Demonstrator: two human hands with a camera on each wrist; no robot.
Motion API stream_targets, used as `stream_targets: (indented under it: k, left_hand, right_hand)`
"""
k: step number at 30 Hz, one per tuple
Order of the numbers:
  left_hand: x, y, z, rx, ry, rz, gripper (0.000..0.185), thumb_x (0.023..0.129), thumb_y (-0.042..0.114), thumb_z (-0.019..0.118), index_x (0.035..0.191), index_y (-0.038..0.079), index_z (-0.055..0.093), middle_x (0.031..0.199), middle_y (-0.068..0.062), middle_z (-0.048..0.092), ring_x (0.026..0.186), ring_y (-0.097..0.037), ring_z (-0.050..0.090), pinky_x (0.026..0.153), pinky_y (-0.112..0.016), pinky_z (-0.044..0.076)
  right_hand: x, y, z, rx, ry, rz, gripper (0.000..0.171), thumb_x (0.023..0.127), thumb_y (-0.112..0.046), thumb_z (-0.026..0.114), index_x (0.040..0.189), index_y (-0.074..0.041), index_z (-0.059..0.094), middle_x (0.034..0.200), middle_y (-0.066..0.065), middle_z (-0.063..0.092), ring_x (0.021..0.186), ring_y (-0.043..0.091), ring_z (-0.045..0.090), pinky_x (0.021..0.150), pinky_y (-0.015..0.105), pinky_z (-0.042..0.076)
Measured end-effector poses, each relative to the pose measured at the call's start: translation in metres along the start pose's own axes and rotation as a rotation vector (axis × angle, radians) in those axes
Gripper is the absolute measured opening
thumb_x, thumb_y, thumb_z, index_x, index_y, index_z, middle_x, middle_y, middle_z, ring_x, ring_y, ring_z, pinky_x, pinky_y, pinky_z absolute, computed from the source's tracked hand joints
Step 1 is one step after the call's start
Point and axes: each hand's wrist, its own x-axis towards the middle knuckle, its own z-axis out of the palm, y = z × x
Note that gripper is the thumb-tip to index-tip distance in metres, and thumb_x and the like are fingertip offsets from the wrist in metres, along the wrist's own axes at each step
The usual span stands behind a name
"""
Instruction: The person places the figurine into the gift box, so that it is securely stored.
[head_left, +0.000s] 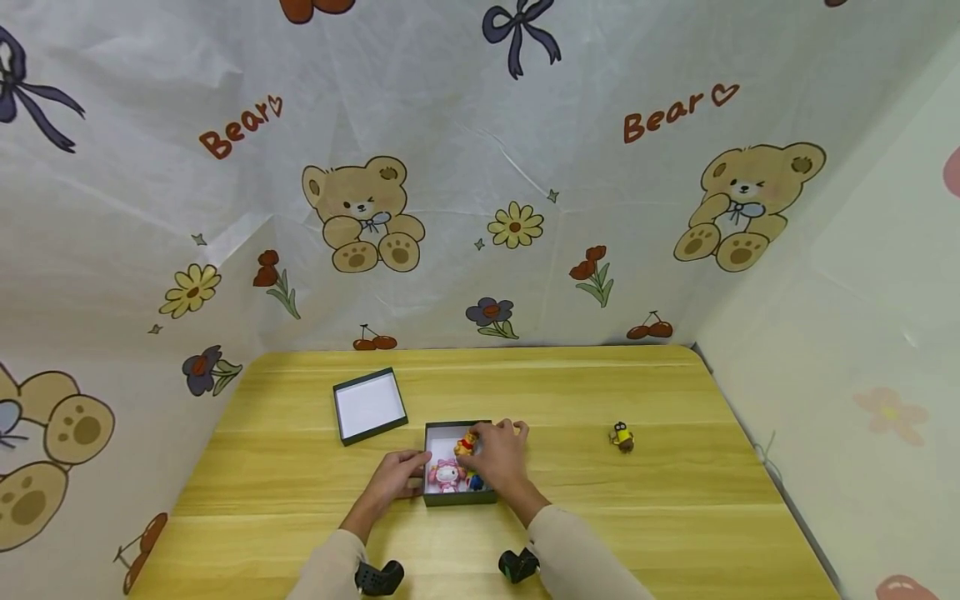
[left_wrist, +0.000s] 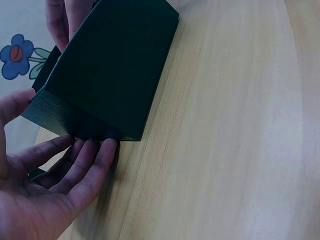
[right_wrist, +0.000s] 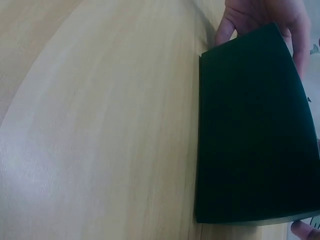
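Dark green box (head_left: 459,497) sat open on the wooden table (head_left: 675,517), close to the near edge, with a pink-and-white figure (head_left: 447,475) and a red-yellow one (head_left: 467,442) inside. Left hand (head_left: 399,473) had straight fingers (left_wrist: 87,162) pressed flat against its left wall. Right hand (head_left: 501,457) was curled over the box's right side; couldn't tell if it pinched anything. Lid (head_left: 369,406) lay back left, and a little yellow figure (head_left: 622,437) stood well off right.

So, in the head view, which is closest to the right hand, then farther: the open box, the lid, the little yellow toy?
1. Open box, under the right hand.
2. Yellow toy, off to its right.
3. Lid, up and left, beyond the box.
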Motion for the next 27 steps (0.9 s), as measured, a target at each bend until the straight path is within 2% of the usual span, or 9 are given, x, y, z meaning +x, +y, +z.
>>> stream_targets:
  k: [9, 19, 27]
  left_hand:
    - [0.0015, -0.0015, -0.0012, -0.011, -0.007, 0.004, 0.051, 0.099, 0.029, 0.053, 0.126, -0.014, 0.052, 0.105, -0.016, 0.065, 0.089, -0.018, 0.063, 0.074, -0.036, 0.057]
    - [-0.0005, -0.0005, -0.001, 0.007, 0.009, -0.002, 0.052, 0.099, 0.031, 0.053, 0.126, -0.013, 0.052, 0.11, -0.017, 0.064, 0.092, -0.021, 0.062, 0.075, -0.038, 0.056]
    - [0.0, -0.0025, -0.0015, -0.007, -0.003, 0.018, 0.053, 0.099, 0.031, 0.054, 0.127, -0.014, 0.052, 0.112, -0.017, 0.063, 0.092, -0.021, 0.063, 0.075, -0.038, 0.057]
  right_hand:
    - [0.0009, -0.0032, 0.0063, -0.103, 0.001, 0.002, 0.044, 0.071, -0.048, 0.081, 0.101, -0.017, 0.074, 0.085, -0.001, 0.071, 0.093, 0.027, 0.056, 0.098, 0.056, 0.028]
    - [0.0006, -0.0044, 0.005, -0.116, 0.0, -0.018, 0.044, 0.069, -0.046, 0.082, 0.101, -0.017, 0.074, 0.101, 0.001, 0.071, 0.095, 0.027, 0.056, 0.095, 0.055, 0.03]
    - [0.0003, -0.0037, 0.0058, -0.136, -0.001, -0.033, 0.04, 0.069, -0.044, 0.083, 0.096, -0.016, 0.073, 0.098, 0.001, 0.07, 0.095, 0.027, 0.056, 0.092, 0.054, 0.031]
